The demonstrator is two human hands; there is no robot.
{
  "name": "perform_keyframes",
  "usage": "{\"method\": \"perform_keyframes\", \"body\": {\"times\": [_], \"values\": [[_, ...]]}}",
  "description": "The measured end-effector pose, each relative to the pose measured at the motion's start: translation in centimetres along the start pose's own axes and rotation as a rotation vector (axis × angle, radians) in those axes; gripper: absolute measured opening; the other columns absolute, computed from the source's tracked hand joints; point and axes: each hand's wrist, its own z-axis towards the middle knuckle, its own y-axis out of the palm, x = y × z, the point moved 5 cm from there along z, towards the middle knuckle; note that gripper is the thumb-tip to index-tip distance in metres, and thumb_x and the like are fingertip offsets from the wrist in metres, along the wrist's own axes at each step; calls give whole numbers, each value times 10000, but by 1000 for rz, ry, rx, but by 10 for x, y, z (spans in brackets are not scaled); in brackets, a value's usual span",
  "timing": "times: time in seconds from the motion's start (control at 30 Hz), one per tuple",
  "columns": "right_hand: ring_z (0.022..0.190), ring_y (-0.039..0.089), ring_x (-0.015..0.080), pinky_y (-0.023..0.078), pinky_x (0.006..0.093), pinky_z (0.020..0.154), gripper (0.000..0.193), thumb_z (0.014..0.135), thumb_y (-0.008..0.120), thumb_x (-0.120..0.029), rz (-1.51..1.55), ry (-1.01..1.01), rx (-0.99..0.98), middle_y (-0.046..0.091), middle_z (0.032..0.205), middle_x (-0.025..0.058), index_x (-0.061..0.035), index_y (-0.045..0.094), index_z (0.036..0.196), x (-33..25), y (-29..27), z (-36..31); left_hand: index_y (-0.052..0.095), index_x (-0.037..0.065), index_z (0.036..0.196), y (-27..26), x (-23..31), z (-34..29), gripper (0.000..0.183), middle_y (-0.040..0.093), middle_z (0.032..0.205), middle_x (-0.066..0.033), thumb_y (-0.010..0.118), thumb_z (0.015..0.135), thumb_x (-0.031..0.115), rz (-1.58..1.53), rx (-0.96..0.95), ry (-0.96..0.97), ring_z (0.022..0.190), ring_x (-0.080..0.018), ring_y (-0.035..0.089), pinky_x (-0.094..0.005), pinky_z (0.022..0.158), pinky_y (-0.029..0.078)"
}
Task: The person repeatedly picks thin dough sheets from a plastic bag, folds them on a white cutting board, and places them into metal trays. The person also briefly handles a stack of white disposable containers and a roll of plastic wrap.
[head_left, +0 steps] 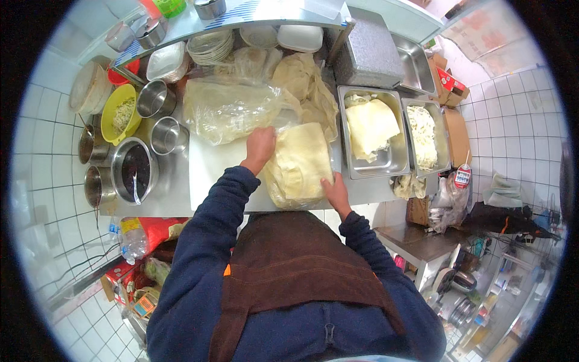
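Note:
A stack of thin pale-yellow sheets (300,160) lies in front of me, with clear plastic bag (278,194) showing under its near left edge. My left hand (260,148) is closed at the stack's upper left, on what looks like the clear plastic; its fingertips are partly hidden. At the lower right edge, my right hand (337,194) pinches the stack, thumb on top. A larger bag of pale sheets (229,111) rests just beyond my left hand, on a white cutting board (211,175). Crumpled tan sheets (307,90) lie behind the stack.
To the right, a steel pan (386,166) holds more folded sheets, beside a pan of pale shreds (422,136). On the left stand a bowl of dark sauce (134,172), steel pots (169,136) and a yellow-green colander (119,114). A shelf (241,15) overhangs the back.

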Motion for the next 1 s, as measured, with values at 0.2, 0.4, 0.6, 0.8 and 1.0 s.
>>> {"method": "perform_keyframes", "body": {"times": [0.2,0.4,0.6,0.8,1.0], "values": [[957,625,278,497,404,857,457,933,676,-312,297,51,-15,646,1047,192,56,547,1173,2,10,17,654,38,1005,-16,-11,-4,176,640,784,-163,561,945,175,-714,91,-165,708,-346,622,-431,659,486],[899,628,177,523,348,774,383,876,744,-246,205,-4,-82,657,998,121,46,596,1075,-54,-11,43,598,87,1035,-116,-20,-37,113,437,640,15,516,994,152,-1057,173,-12,502,-120,424,-288,467,354],[832,678,327,520,409,737,233,865,708,-211,-186,-396,-18,698,888,196,-10,675,979,-117,0,101,554,100,1103,-117,-80,-105,142,391,640,56,516,1012,203,-1429,42,-721,458,-44,345,-218,390,267],[866,617,408,514,481,763,144,866,668,-163,-578,-625,97,635,948,188,-84,674,987,-140,24,108,595,63,1178,-87,-119,-118,352,701,969,-233,578,910,290,-168,-65,-458,875,-422,687,-509,794,536],[1028,605,369,490,467,887,245,848,698,-163,-427,-946,0,653,1071,165,-71,672,1074,-190,71,87,629,34,1058,-83,-91,-48,279,663,807,-148,592,938,284,-335,36,-321,715,-304,663,-429,642,525]]}}
